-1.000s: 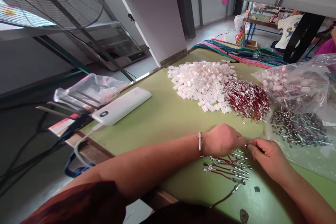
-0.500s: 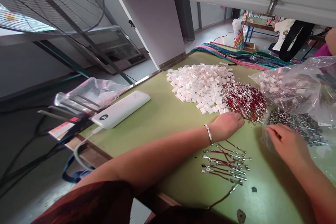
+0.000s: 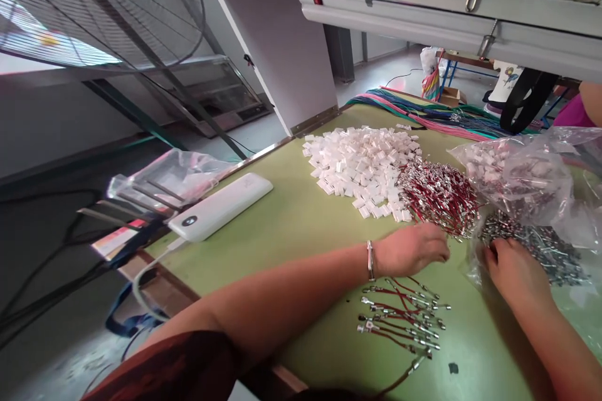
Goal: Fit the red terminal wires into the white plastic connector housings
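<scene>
My left hand [image 3: 414, 249], with a bracelet at the wrist, hovers at the near edge of a heap of short red wires with metal terminals [image 3: 439, 197]. Its fingers curl downward and together, and whatever is between them is hidden. On the right, my right hand [image 3: 520, 272] reaches to the near edge of a pile of dark wires with metal ends [image 3: 555, 254], partly in a clear bag. Its thumb and fingers are closed in a pinch whose contents I cannot make out. Several red wires [image 3: 399, 313] lie in a loose row below my left hand.
White plastic connector housings [image 3: 362, 166] are heaped behind the red wires. A clear bag of white pieces [image 3: 522, 169] stands back right. A white power bank [image 3: 221, 207] with a cable lies left. Long coloured wires [image 3: 423, 109] cross the far edge. A person's arm [image 3: 590, 103] shows far right.
My left hand has shifted slightly right, off the red wire heap's edge. My right hand has closed in on the dark wires. The view has tilted up a little.
</scene>
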A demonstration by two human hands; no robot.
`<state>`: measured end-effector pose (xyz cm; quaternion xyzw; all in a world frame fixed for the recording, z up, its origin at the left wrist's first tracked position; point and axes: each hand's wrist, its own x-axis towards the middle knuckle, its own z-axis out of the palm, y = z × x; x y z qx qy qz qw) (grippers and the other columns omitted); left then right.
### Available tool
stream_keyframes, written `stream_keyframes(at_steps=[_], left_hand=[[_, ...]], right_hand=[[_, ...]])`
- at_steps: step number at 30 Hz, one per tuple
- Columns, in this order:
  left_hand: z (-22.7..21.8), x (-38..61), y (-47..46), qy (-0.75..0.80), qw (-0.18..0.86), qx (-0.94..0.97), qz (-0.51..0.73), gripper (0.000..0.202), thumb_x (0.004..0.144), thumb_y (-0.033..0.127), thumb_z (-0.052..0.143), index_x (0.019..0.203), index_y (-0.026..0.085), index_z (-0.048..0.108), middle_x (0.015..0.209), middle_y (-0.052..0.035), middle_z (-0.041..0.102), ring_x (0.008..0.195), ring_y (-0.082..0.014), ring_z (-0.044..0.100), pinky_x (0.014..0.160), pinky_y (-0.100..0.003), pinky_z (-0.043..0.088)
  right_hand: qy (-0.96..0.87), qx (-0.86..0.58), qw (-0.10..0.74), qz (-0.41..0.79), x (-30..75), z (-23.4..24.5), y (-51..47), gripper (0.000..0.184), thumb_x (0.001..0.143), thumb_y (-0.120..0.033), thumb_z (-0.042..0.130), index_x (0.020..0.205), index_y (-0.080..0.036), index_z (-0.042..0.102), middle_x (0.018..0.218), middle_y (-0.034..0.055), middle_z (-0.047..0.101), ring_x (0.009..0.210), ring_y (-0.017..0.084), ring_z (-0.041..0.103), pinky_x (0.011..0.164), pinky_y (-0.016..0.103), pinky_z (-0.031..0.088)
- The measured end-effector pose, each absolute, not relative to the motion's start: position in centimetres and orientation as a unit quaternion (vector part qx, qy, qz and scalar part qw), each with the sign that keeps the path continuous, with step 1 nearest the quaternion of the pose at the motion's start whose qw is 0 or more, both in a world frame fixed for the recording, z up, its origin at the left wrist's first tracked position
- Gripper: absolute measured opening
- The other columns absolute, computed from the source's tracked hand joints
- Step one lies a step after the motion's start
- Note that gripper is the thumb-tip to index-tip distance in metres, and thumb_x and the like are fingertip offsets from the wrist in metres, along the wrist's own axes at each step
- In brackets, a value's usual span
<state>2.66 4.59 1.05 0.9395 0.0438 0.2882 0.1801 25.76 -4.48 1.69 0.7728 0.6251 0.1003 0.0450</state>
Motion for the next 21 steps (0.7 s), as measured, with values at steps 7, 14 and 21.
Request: stream_keyframes(at_steps=[7,14,21], left_hand=[[0.9,2.7,3.6,0.039,0.168,0.949,0.266,0.019,0.094,0.013,0.043,0.092,0.016,0.062,0.089,-0.0054,0.068,0.087,-0.0146,0.058,0.087,-0.027,0.048],[1.7,1.7,2.7,0.080,0.233,0.913,0.325,0.019,0.096,0.018,0.041,0.094,0.015,0.060,0.084,-0.0060,0.066,0.080,-0.0144,0.059,0.079,-0.029,0.048],[1.4,1.3,2.5,0.142,0.362,0.832,0.396,0.022,0.098,0.023,0.039,0.097,0.014,0.059,0.087,-0.0067,0.066,0.079,-0.0120,0.060,0.075,-0.026,0.052]], right_hand=[[0.592,0.801,0.025,0.087,25.8,1.7,-4.0,0.032,0.089,-0.045,0.044,0.076,-0.020,0.060,0.080,0.0076,0.063,0.063,0.021,0.062,0.050,0.030,0.033],[0.620,0.770,0.066,0.133,26.0,1.3,-4.7,0.026,0.091,-0.027,0.041,0.081,-0.017,0.062,0.081,0.0092,0.064,0.061,0.020,0.061,0.053,0.031,0.033],[0.595,0.771,-0.008,0.225,26.5,1.4,-5.2,0.030,0.093,-0.031,0.037,0.092,-0.015,0.062,0.071,0.0101,0.067,0.056,0.021,0.059,0.051,0.030,0.028]])
